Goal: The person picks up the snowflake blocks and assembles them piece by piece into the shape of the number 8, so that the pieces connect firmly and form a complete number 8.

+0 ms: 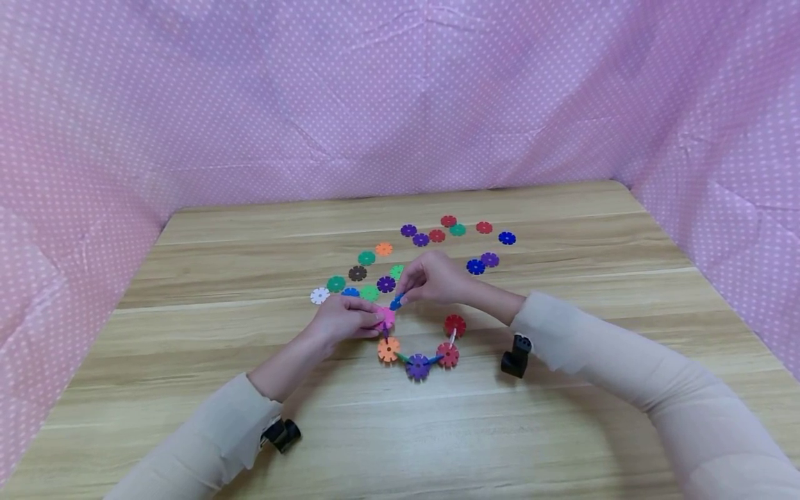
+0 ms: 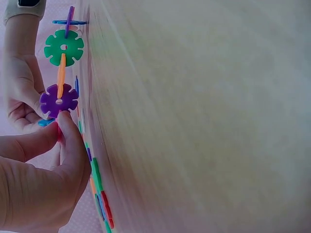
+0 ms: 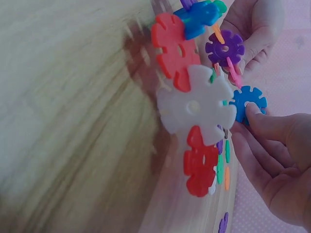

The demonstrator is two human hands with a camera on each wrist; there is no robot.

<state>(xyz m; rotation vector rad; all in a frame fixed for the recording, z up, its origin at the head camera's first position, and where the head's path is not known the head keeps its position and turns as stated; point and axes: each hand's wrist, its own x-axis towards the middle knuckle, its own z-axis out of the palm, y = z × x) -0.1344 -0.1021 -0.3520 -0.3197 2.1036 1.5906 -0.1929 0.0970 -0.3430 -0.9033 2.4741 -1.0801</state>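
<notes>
My left hand [image 1: 344, 319] pinches a pink notched plastic disc [image 1: 388, 317] at one end of a curved chain of slotted discs. Between thumb and fingers, my right hand [image 1: 435, 279] holds a blue notched disc [image 3: 250, 103] close beside the pink one. From the pink disc the chain runs through a purple disc [image 2: 59, 101], an orange disc [image 1: 388, 349], a green disc [image 2: 64, 47], another purple disc [image 1: 418, 367] and a blue disc [image 1: 435, 360]. A red disc [image 1: 447, 355], a white disc [image 3: 194, 106] and a second red disc [image 1: 455, 325] form its other end.
Loose notched discs lie flat beyond the hands, among them a white disc [image 1: 320, 296], a brown disc [image 1: 357, 273] and an orange disc [image 1: 384, 248]. Further right lies a dark blue disc [image 1: 507, 238]. Pink dotted cloth [image 1: 400, 104] surrounds the wooden table [image 1: 400, 444].
</notes>
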